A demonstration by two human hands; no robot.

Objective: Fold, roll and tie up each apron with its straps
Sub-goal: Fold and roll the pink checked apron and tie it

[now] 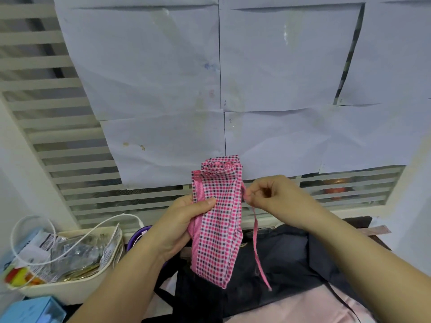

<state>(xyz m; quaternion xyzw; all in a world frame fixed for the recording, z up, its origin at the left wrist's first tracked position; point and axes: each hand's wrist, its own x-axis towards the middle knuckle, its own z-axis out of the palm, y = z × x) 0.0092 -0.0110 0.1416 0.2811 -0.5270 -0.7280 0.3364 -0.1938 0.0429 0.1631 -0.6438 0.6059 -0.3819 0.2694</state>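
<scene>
Apron point(219, 220): one pink-checked piece, folded into a long narrow bundle, held in the air with its long axis upright and its lower end hanging below both hands. The left hand point(179, 224) grips it at mid-length, thumb pressed across the front and the other fingers wrapped behind. The right hand point(277, 197) is just beside the bundle's right edge, its fingers point(250, 197) narrowed to a pinch on the one thin pink strap point(256, 241), which trails straight down from that pinch, loose.

The strap's root is at the right fingers and the bundle lies directly to their left, so the right hand looks best placed to wind it around.

Below the fingers lies one dark cloth point(291, 257), perhaps another apron; I cannot tell. One cream basket point(70, 292) sits well left of the left hand.
</scene>
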